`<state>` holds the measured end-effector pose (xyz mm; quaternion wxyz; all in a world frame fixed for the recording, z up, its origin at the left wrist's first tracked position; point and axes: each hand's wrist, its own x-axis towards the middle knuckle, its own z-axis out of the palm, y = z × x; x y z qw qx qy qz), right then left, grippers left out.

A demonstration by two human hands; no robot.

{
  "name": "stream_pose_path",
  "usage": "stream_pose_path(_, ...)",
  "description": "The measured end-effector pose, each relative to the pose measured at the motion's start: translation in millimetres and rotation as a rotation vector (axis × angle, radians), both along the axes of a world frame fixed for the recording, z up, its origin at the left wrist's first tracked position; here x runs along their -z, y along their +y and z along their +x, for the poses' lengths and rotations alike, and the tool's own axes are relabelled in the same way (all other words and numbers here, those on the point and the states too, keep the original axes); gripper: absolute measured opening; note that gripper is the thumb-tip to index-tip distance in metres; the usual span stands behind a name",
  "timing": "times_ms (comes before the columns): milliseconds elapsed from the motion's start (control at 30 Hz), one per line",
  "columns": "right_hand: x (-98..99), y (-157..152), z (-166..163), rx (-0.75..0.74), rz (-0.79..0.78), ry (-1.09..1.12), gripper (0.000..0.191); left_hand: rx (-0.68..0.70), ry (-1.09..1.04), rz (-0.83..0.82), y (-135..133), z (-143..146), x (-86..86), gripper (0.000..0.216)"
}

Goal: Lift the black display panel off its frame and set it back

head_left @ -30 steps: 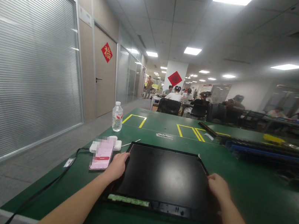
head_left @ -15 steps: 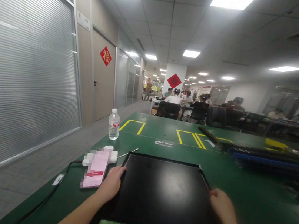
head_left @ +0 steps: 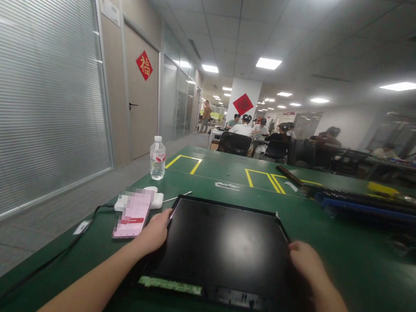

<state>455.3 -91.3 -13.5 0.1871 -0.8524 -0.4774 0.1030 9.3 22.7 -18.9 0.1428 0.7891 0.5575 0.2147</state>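
A black flat display panel (head_left: 213, 250) lies in front of me at the near side of the green table (head_left: 359, 293). Along its near edge runs a green strip (head_left: 170, 285), with dark parts to the right of it. My left hand (head_left: 153, 231) is closed on the panel's left edge, its fingers partly hidden by the frame. On the opposite edge, my right hand (head_left: 307, 259) grips with the thumb along the side; its other fingers are out of sight. Just left of my left hand is a phone (head_left: 134, 215) with a pink screen.
A water bottle (head_left: 158, 159) stands at the table's left edge. Behind the phone are a white case (head_left: 156, 200) and a cable. Dark and blue bars (head_left: 360, 207) lie at the right. Yellow tape (head_left: 190, 158) marks the far side. People sit at tables beyond.
The view has tilted down, so the scene sits higher, apart from a near edge of the table now showing below the panel. Both hands keep their hold on the panel's sides.
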Motion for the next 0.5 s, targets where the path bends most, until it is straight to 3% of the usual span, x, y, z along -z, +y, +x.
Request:
stream_pose_path(267,-5.0,1.3,-3.3,-0.007,-0.007,-0.027,0.028,-0.043,0.066,-0.019,1.1,7.1,-1.6,0.060)
stream_pose_path(500,-5.8,1.1,-3.9,0.004,-0.007,-0.025,0.024,-0.050,-0.002,-0.028,0.8,6.6,-5.1,0.057)
